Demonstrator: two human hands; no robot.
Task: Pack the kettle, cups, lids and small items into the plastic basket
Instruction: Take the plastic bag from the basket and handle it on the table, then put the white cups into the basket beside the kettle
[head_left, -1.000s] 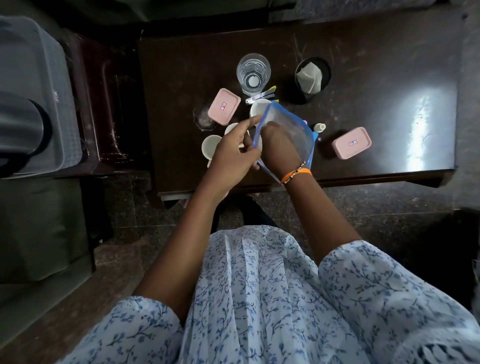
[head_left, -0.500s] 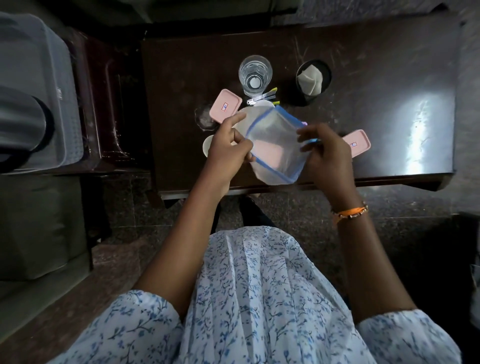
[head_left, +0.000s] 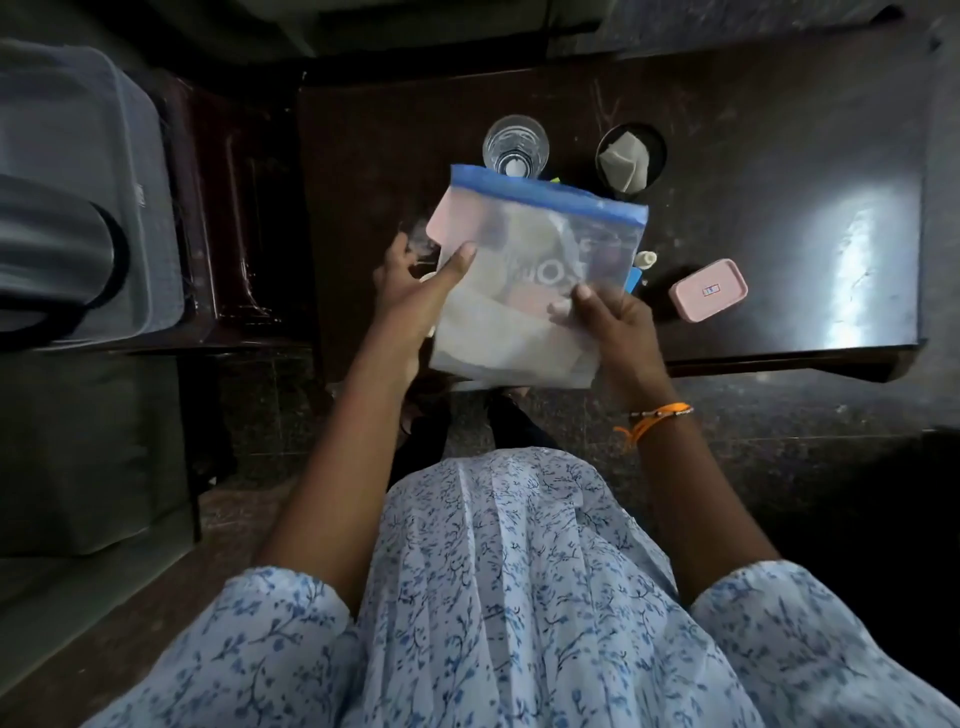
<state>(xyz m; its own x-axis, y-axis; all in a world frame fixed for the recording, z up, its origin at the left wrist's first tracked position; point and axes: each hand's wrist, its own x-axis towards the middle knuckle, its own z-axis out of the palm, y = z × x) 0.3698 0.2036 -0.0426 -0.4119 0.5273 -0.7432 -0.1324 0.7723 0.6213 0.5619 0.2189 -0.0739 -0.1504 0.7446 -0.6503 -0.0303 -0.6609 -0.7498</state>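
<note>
A clear zip bag (head_left: 530, 270) with a blue top strip is held flat over the near edge of the dark table (head_left: 779, 156). My left hand (head_left: 415, 291) grips its left side, my right hand (head_left: 613, 317) its lower right corner. Behind the bag, a pink lid and white cups show only dimly through the plastic. A pink lidded box (head_left: 707, 289) lies to the right of the bag. A clear glass (head_left: 515, 145) and a black cup (head_left: 630, 156) with paper in it stand beyond it. The grey plastic basket (head_left: 140, 171) holds the dark kettle (head_left: 52, 254) at the far left.
A small white cap (head_left: 645, 258) and a blue item (head_left: 635, 276) peek out at the bag's right edge. A dark wooden chair or stand (head_left: 234, 208) sits between basket and table. The right half of the table has a bright glare patch.
The bag has been lifted and turned flat, facing the camera. My right hand came out of the bag and took its lower right corner; the bag now covers the cups and one pink lid.
</note>
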